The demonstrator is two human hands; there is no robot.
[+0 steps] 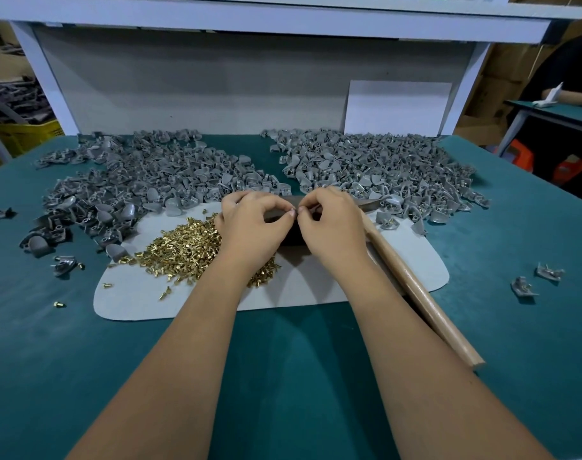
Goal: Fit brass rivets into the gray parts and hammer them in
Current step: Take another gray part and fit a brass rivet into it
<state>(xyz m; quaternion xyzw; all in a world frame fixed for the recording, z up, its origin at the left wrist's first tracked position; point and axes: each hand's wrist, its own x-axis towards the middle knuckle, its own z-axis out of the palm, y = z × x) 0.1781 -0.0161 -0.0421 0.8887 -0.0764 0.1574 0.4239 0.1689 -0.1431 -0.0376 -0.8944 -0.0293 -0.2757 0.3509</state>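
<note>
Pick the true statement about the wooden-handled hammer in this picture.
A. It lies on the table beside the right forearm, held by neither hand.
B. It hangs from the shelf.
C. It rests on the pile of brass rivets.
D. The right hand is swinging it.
A: the hammer lies on the table along the right forearm, while the left hand and right hand meet fingertip to fingertip over the dark block, away from its handle.

Teal table cover spans worktop. Pale gray mat lies on it at centre. White shelf frame overhead, gray back panel behind. White board leans against panel at right. Yellow crate far left. Second person's dark sleeve at neighbouring green table, far right. Orange stools beneath.
</note>
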